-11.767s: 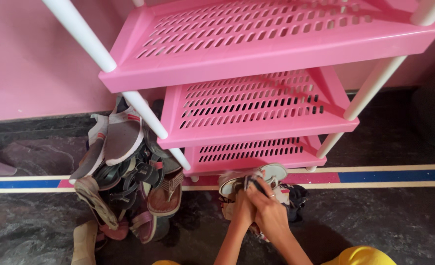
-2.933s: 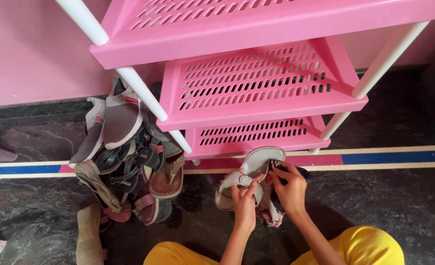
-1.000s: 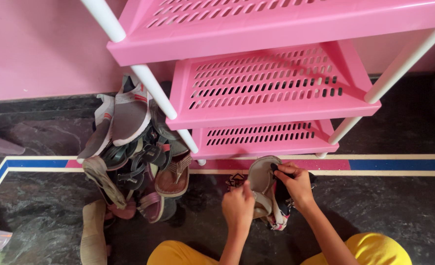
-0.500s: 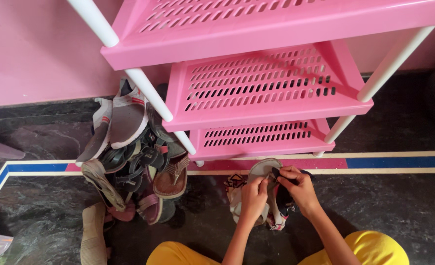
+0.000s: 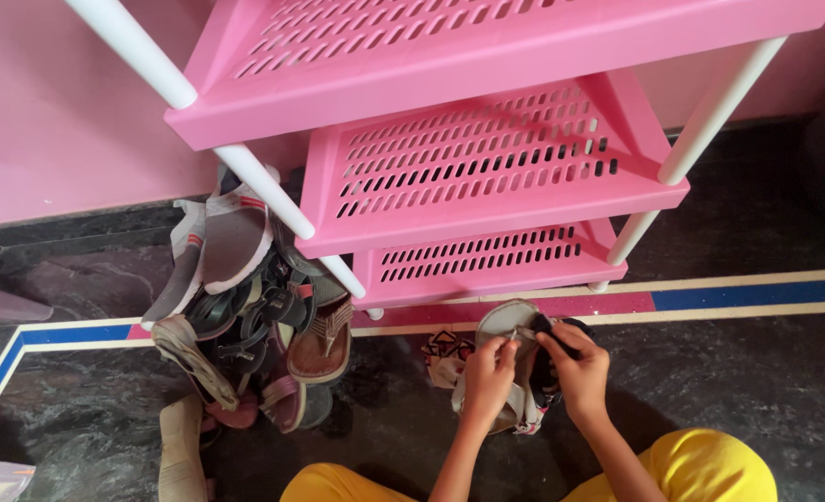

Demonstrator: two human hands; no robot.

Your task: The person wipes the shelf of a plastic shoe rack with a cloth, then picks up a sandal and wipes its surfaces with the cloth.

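Both hands (image 5: 533, 372) gripping grey sandal (image 5: 510, 325) below pink rack (image 5: 487, 177)

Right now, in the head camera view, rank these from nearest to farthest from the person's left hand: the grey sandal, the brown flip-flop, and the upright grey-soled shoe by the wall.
1. grey sandal: in the left hand.
2. brown flip-flop: left, on the pile's near edge.
3. upright grey-soled shoe: farthest, upper left, by the pink wall.

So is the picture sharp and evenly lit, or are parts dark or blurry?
Head view: soft, even light, no strong glare; the pink rack is sharp. Dark shadow lies under the sandal pile and around the hands; the left hand and right hand on the grey sandal look slightly soft.
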